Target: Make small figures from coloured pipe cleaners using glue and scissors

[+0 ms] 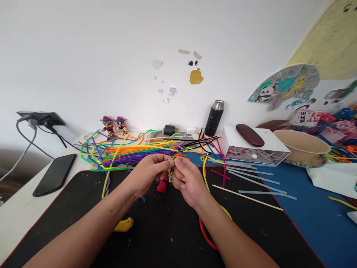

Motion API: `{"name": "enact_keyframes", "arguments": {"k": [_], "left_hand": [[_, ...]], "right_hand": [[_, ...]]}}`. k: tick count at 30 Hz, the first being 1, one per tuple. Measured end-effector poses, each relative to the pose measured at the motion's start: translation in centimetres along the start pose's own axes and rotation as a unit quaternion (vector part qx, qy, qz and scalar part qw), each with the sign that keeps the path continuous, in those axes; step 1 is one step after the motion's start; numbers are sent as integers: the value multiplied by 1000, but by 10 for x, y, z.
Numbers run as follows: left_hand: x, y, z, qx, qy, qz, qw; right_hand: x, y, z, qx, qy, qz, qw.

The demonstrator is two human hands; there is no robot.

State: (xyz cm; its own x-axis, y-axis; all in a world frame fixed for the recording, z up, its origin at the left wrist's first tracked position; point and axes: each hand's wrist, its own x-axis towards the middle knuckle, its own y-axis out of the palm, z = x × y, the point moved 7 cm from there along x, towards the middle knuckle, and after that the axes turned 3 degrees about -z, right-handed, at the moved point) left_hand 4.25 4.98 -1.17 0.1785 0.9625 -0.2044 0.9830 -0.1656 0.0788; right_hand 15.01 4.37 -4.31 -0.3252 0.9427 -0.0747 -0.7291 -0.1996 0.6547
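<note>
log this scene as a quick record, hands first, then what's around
hands: left hand and right hand meeting in a pinch, grip mostly hidden
between forearms: red piece near the right hand, over black mat
back: pipe cleaners, two figures, flask
left: phone
right: wooden stick, white box, bowl

White desk is backed by evenly lit white wall, dotted w/ stickers mid & rt., w/ blk. socket panel mounted far L.
</note>
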Motion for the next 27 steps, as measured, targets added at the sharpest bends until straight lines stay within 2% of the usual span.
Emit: {"name": "enact_keyframes", "arguments": {"k": [7, 19, 27], "left_hand": [[1, -4, -4, 17, 12, -9, 1000], [2, -3, -1, -68, -9, 47, 997], [3, -2, 1, -60, 10, 17, 998]], "right_hand": [[1, -1, -1, -7, 13, 1, 1000], [0, 2, 4, 11, 16, 30, 999], [0, 1, 3, 18, 19, 15, 1000]]}}
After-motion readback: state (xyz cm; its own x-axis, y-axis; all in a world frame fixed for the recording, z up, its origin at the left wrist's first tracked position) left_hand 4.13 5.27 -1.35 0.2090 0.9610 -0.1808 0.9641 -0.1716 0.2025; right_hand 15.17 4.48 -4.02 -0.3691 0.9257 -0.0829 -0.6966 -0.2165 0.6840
